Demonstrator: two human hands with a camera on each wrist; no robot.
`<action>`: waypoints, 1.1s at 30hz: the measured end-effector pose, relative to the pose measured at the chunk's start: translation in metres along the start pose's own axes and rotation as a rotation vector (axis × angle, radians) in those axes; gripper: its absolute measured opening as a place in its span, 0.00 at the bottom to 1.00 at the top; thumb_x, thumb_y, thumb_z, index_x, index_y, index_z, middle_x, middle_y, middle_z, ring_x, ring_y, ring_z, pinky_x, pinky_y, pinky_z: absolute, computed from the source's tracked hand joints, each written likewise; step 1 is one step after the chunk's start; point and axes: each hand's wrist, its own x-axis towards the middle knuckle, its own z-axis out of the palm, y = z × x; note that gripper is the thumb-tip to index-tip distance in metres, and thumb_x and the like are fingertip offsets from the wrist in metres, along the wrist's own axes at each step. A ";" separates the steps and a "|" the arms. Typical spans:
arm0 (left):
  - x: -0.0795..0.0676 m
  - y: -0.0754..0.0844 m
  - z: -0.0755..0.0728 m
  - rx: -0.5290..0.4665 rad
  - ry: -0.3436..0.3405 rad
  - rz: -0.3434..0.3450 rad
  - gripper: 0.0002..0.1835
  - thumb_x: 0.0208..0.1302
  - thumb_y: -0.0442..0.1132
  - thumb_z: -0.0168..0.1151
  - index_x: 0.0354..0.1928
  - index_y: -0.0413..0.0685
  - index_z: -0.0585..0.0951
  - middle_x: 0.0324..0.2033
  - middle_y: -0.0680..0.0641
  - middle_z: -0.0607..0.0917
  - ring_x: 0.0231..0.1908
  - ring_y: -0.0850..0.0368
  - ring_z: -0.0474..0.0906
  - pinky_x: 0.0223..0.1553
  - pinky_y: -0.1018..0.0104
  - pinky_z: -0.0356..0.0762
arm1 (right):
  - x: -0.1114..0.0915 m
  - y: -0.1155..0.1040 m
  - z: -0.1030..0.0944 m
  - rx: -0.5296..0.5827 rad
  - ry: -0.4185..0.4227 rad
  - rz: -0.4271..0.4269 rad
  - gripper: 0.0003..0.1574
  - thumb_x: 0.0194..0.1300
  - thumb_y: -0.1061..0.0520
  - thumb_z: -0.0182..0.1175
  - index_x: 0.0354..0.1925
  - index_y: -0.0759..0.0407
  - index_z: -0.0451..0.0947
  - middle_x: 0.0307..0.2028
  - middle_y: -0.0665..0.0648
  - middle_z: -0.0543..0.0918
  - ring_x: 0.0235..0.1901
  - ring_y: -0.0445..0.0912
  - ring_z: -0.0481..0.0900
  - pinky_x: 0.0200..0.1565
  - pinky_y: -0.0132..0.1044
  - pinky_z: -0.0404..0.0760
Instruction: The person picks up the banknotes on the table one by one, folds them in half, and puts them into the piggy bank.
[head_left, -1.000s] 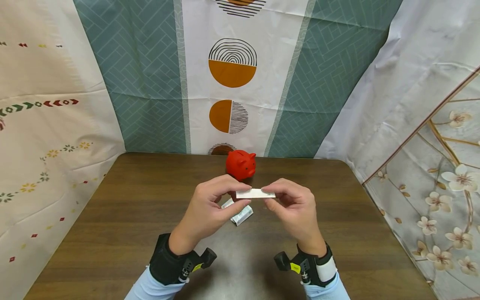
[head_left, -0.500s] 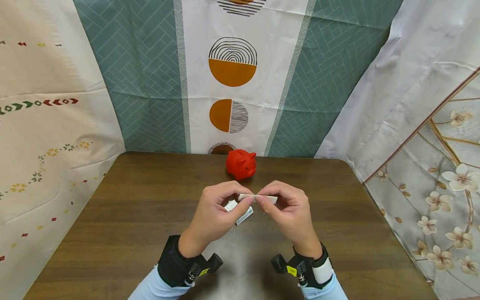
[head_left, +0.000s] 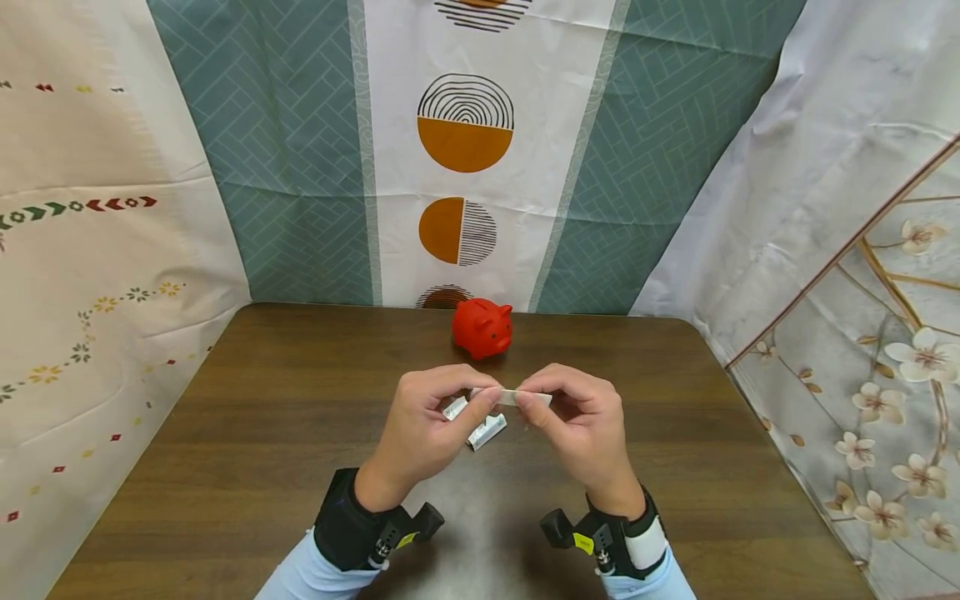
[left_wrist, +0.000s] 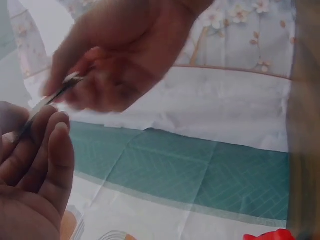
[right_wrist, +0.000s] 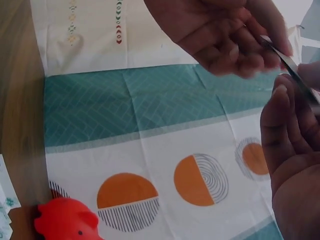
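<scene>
A narrow, pale strip of folded paper (head_left: 508,397) is held up over the table between both hands. My left hand (head_left: 427,433) pinches its left part between thumb and fingers. Its right part is pinched the same way by my right hand (head_left: 585,429). In the left wrist view the strip (left_wrist: 49,101) appears edge-on, thin and stiff, and the right wrist view shows the paper strip (right_wrist: 288,64) with a dark side. Below the hands, a folded white paper piece with faint print (head_left: 487,432) lies on the table, partly hidden by the left thumb.
Behind the hands, a red piggy bank (head_left: 482,327) stands near the back edge of the brown wooden table (head_left: 300,383). Patterned cloths hang at the back (head_left: 465,167) and along both sides. Each wrist wears a black strap with a camera.
Both hands have come closer together along the strip, which turned from its flat face to a thinner edge. In the last half second they shifted only slightly, parting a little.
</scene>
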 end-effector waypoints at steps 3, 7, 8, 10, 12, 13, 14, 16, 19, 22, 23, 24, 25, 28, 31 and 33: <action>0.001 0.002 -0.002 -0.011 -0.009 -0.019 0.09 0.49 0.18 0.60 0.30 0.35 0.81 0.23 0.47 0.81 0.22 0.57 0.76 0.22 0.66 0.76 | -0.001 -0.001 -0.003 0.035 0.006 0.022 0.04 0.61 0.66 0.62 0.32 0.69 0.78 0.23 0.59 0.77 0.20 0.46 0.73 0.20 0.33 0.76; 0.001 0.003 -0.003 -0.029 -0.031 -0.057 0.09 0.50 0.16 0.60 0.31 0.34 0.81 0.23 0.46 0.81 0.23 0.56 0.76 0.23 0.65 0.77 | -0.001 -0.001 -0.005 0.045 0.014 0.040 0.04 0.60 0.67 0.63 0.32 0.69 0.78 0.23 0.59 0.77 0.18 0.47 0.73 0.19 0.34 0.77; 0.001 0.003 -0.004 -0.030 -0.033 -0.066 0.10 0.50 0.16 0.59 0.31 0.34 0.81 0.24 0.46 0.81 0.23 0.56 0.76 0.23 0.65 0.78 | -0.002 -0.001 -0.005 0.043 0.019 0.044 0.03 0.60 0.67 0.63 0.32 0.69 0.78 0.22 0.59 0.77 0.18 0.47 0.73 0.19 0.34 0.77; 0.000 0.003 -0.005 -0.032 -0.032 -0.079 0.10 0.50 0.15 0.60 0.32 0.34 0.81 0.23 0.45 0.80 0.22 0.55 0.75 0.23 0.64 0.78 | -0.002 -0.001 -0.006 0.050 0.022 0.048 0.03 0.60 0.67 0.63 0.32 0.69 0.78 0.22 0.60 0.77 0.18 0.47 0.73 0.19 0.35 0.78; 0.000 0.002 -0.007 -0.034 -0.030 -0.085 0.11 0.50 0.15 0.60 0.32 0.34 0.81 0.23 0.45 0.80 0.22 0.54 0.75 0.23 0.62 0.78 | -0.001 -0.001 -0.006 0.052 0.024 0.049 0.03 0.59 0.67 0.63 0.31 0.69 0.78 0.22 0.60 0.77 0.17 0.47 0.73 0.19 0.35 0.78; 0.000 0.002 -0.008 -0.030 -0.032 -0.085 0.11 0.50 0.15 0.60 0.32 0.34 0.81 0.23 0.45 0.80 0.22 0.54 0.75 0.23 0.62 0.78 | -0.001 -0.001 -0.006 0.052 0.023 0.048 0.03 0.60 0.67 0.63 0.31 0.69 0.78 0.22 0.60 0.77 0.17 0.47 0.73 0.19 0.35 0.78; 0.000 0.002 -0.008 -0.028 -0.035 -0.087 0.11 0.50 0.15 0.60 0.32 0.34 0.80 0.23 0.45 0.80 0.21 0.54 0.74 0.22 0.62 0.78 | -0.001 -0.001 -0.007 0.056 0.021 0.046 0.04 0.60 0.67 0.63 0.31 0.69 0.79 0.22 0.60 0.77 0.17 0.47 0.73 0.19 0.35 0.78; 0.000 0.001 -0.009 -0.046 -0.040 -0.100 0.12 0.50 0.13 0.58 0.32 0.34 0.80 0.23 0.45 0.80 0.21 0.53 0.74 0.22 0.61 0.78 | -0.001 -0.001 -0.007 0.059 0.023 0.041 0.03 0.60 0.67 0.63 0.31 0.69 0.79 0.21 0.60 0.77 0.17 0.48 0.73 0.19 0.35 0.78; 0.000 0.001 -0.011 -0.064 -0.044 -0.114 0.13 0.50 0.12 0.57 0.32 0.33 0.80 0.22 0.44 0.80 0.21 0.53 0.74 0.22 0.61 0.79 | -0.001 -0.001 -0.008 0.066 0.027 0.039 0.03 0.60 0.68 0.63 0.33 0.70 0.79 0.21 0.61 0.77 0.16 0.48 0.74 0.18 0.36 0.78; 0.000 0.000 -0.012 -0.085 -0.039 -0.117 0.14 0.49 0.11 0.57 0.33 0.32 0.80 0.22 0.44 0.80 0.21 0.56 0.76 0.22 0.60 0.80 | -0.002 0.000 -0.009 0.079 0.029 0.048 0.03 0.60 0.68 0.62 0.34 0.70 0.79 0.21 0.61 0.78 0.15 0.48 0.75 0.18 0.37 0.79; 0.000 0.000 -0.012 -0.086 -0.040 -0.111 0.13 0.49 0.12 0.58 0.33 0.32 0.81 0.21 0.44 0.80 0.21 0.57 0.75 0.22 0.60 0.80 | -0.002 0.001 -0.009 0.086 0.031 0.056 0.03 0.61 0.69 0.61 0.35 0.70 0.79 0.21 0.62 0.78 0.15 0.48 0.76 0.18 0.37 0.79; 0.000 -0.001 -0.012 -0.088 -0.042 -0.104 0.13 0.50 0.12 0.59 0.34 0.32 0.81 0.21 0.45 0.80 0.21 0.57 0.76 0.22 0.61 0.80 | -0.003 0.001 -0.010 0.098 0.033 0.070 0.03 0.61 0.69 0.61 0.35 0.71 0.78 0.21 0.62 0.78 0.15 0.49 0.76 0.17 0.38 0.79; 0.000 -0.001 -0.011 -0.092 -0.045 -0.100 0.12 0.51 0.14 0.60 0.35 0.32 0.81 0.21 0.45 0.80 0.21 0.58 0.75 0.22 0.61 0.80 | -0.004 0.002 -0.010 0.112 0.036 0.087 0.04 0.61 0.69 0.61 0.36 0.71 0.77 0.22 0.62 0.79 0.15 0.49 0.76 0.17 0.38 0.79; 0.000 -0.002 -0.010 -0.110 -0.053 -0.094 0.12 0.52 0.16 0.60 0.38 0.32 0.81 0.24 0.44 0.81 0.23 0.55 0.76 0.25 0.62 0.80 | -0.007 0.004 -0.009 0.144 0.048 0.150 0.04 0.61 0.70 0.60 0.36 0.71 0.76 0.23 0.63 0.79 0.16 0.51 0.77 0.19 0.41 0.80; 0.001 -0.001 -0.008 -0.156 -0.041 -0.111 0.13 0.51 0.15 0.60 0.39 0.30 0.80 0.29 0.41 0.81 0.28 0.51 0.77 0.31 0.58 0.80 | -0.008 0.005 -0.008 0.150 0.068 0.190 0.07 0.59 0.72 0.61 0.38 0.72 0.76 0.27 0.65 0.79 0.20 0.53 0.78 0.24 0.42 0.81; 0.001 0.000 -0.007 -0.179 -0.022 -0.128 0.13 0.49 0.14 0.60 0.38 0.28 0.79 0.31 0.39 0.81 0.30 0.49 0.77 0.35 0.55 0.80 | -0.009 0.005 -0.007 0.137 0.085 0.185 0.09 0.57 0.73 0.62 0.39 0.72 0.76 0.30 0.66 0.78 0.22 0.54 0.78 0.26 0.41 0.81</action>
